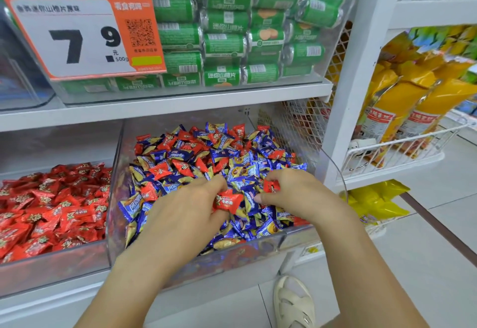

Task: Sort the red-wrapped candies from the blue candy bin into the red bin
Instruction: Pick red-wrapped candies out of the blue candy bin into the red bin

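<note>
Pinching one red-wrapped candy (227, 201) between thumb and fingers of the left hand (189, 207), over the near middle of the blue candy bin (296, 240). Right hand (294, 193), just right of it over the same bin, curled round a second red candy (271, 186) at the fingertips. Many more red wrappers (161, 170) scattered among the blue ones (246, 171) toward the back of the blue candy bin; task judged well short of done. Red bin (51, 258) directly left of the blue candy bin, beyond a clear dividing wall (113, 185), heaped with red candies.

Risks, as judged: light pinch on slick wrapper, so slipping back into the pile; crossing the divider low, so knocking a candy off against its edge; blue pieces clinging to the fingers and riding along into the red bin; full red heap spilling over its front lip.
</note>
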Tool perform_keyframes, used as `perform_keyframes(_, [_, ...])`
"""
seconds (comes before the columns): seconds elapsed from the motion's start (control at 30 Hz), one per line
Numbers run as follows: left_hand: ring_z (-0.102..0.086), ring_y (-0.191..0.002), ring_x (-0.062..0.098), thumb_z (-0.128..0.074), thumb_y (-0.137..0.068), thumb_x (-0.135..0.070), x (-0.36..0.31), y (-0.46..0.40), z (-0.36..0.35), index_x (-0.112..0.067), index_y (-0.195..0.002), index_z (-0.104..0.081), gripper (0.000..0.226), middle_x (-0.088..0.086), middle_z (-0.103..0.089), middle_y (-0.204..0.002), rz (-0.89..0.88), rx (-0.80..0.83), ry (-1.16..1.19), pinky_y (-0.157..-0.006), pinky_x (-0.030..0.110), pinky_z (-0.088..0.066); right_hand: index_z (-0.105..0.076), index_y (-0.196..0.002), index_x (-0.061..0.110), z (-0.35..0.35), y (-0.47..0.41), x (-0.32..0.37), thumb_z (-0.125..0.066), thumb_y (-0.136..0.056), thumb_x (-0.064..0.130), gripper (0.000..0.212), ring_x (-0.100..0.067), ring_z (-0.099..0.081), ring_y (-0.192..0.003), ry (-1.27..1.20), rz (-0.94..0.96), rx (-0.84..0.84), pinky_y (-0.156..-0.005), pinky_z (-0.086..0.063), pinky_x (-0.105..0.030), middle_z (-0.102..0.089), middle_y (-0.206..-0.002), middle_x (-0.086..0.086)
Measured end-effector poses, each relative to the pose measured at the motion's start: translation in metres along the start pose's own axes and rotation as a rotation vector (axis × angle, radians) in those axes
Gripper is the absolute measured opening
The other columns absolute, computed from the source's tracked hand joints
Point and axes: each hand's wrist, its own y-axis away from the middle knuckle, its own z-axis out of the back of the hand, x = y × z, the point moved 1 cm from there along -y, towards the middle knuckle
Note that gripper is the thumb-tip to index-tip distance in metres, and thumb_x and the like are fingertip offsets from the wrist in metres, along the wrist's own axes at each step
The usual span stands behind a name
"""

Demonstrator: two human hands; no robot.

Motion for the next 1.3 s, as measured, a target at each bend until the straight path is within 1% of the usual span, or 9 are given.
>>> perform_keyframes(0.17, [-0.054,-0.085,0.012,-0.043,-0.087,-0.052,0.014,0.006,0.023,-0.040,-0.105,-0.043,0.021,-0.019,-0.055,-0.102,0.043,-0.165,0.098,-0.065,0.032,-0.045,-0.043,-0.066,0.012,-0.003,0.000,0.000,-0.065,-0.085,0.043,0.043,-0.022,-0.048,-0.070,0.141,-0.063,-0.013,-0.049,-0.029,-0.027,-0.044,-0.067,0.000])
perform_keyframes(0.33, [-0.047,-0.074,0.017,-0.047,-0.079,-0.050,0.029,0.017,0.044,-0.041,-0.099,-0.047,0.022,-0.019,-0.050,-0.083,0.074,-0.275,0.180,-0.060,0.033,-0.035,-0.062,-0.073,0.011,0.012,0.008,-0.004,-0.065,-0.080,0.036,0.026,-0.020,-0.050,-0.061,-0.007,0.010,-0.208,-0.049,-0.032,-0.029,-0.050,-0.058,-0.001])
perform_keyframes(0.47, [-0.051,-0.070,0.020,-0.061,-0.078,-0.038,0.058,0.029,0.058,-0.041,-0.091,-0.047,0.020,-0.019,-0.054,-0.073,0.156,-0.326,0.258,-0.065,0.038,-0.043,-0.062,-0.077,0.017,0.021,0.014,0.015,-0.062,-0.084,0.046,0.030,-0.010,-0.044,-0.053,-0.407,0.201,-0.392,-0.055,-0.034,-0.030,-0.047,-0.052,0.005])
perform_keyframes(0.7, [-0.054,-0.057,0.017,-0.064,-0.077,-0.042,0.127,0.066,0.079,-0.034,-0.086,-0.057,0.014,-0.003,-0.057,-0.054,0.409,-0.343,0.295,-0.061,0.035,-0.045,-0.061,-0.072,0.025,-0.013,0.021,0.129,-0.064,-0.086,0.039,0.020,-0.005,-0.041,-0.049,-0.669,0.541,-0.165,-0.057,-0.035,-0.029,-0.047,-0.051,0.010])
perform_keyframes(0.9, [-0.061,-0.089,0.029,-0.066,-0.079,-0.041,0.193,0.078,0.067,-0.027,-0.097,-0.059,0.025,0.005,-0.067,-0.088,0.667,-0.211,0.164,-0.068,0.035,-0.048,-0.066,-0.103,0.022,-0.059,0.009,0.236,-0.057,-0.089,0.040,0.025,-0.019,-0.058,-0.092,-0.358,0.669,-0.317,-0.082,-0.041,-0.031,-0.061,-0.094,-0.001])
perform_keyframes(1.03, [-0.060,-0.099,0.025,-0.072,-0.076,-0.043,0.220,0.083,0.065,-0.028,-0.116,-0.052,0.047,0.001,-0.060,-0.111,0.690,-0.065,0.216,-0.050,0.026,-0.043,-0.028,-0.145,0.032,-0.081,0.000,0.258,-0.041,-0.089,0.064,0.066,-0.026,-0.037,-0.131,0.013,0.665,-0.251,-0.105,-0.033,-0.037,-0.029,-0.149,-0.006])
perform_keyframes(1.13, [-0.053,-0.116,0.023,-0.073,-0.078,-0.038,0.231,0.089,0.069,-0.032,-0.136,-0.043,0.066,-0.001,-0.048,-0.133,0.651,-0.145,0.281,-0.075,0.033,-0.050,-0.033,-0.145,0.029,-0.068,-0.005,0.242,-0.038,-0.090,0.062,0.065,-0.021,-0.036,-0.133,-0.118,0.656,-0.273,-0.107,-0.030,-0.031,-0.036,-0.147,-0.003])
perform_keyframes(1.2, [-0.050,-0.122,0.023,-0.068,-0.083,-0.033,0.231,0.092,0.073,-0.028,-0.137,-0.046,0.058,0.000,-0.049,-0.137,0.618,-0.241,0.266,-0.092,0.032,-0.043,-0.046,-0.137,0.027,-0.058,-0.007,0.222,-0.045,-0.092,0.050,0.051,-0.014,-0.043,-0.125,-0.208,0.656,-0.294,-0.095,-0.031,-0.020,-0.050,-0.134,0.004])
perform_keyframes(1.3, [-0.057,-0.113,0.022,-0.062,-0.088,-0.031,0.225,0.091,0.074,-0.025,-0.127,-0.057,0.040,0.001,-0.062,-0.124,0.610,-0.322,0.247,-0.093,0.032,-0.045,-0.061,-0.122,0.027,-0.053,-0.008,0.183,-0.055,-0.092,0.036,0.032,-0.011,-0.056,-0.111,-0.303,0.587,-0.300,-0.089,-0.038,-0.022,-0.062,-0.119,0.008])
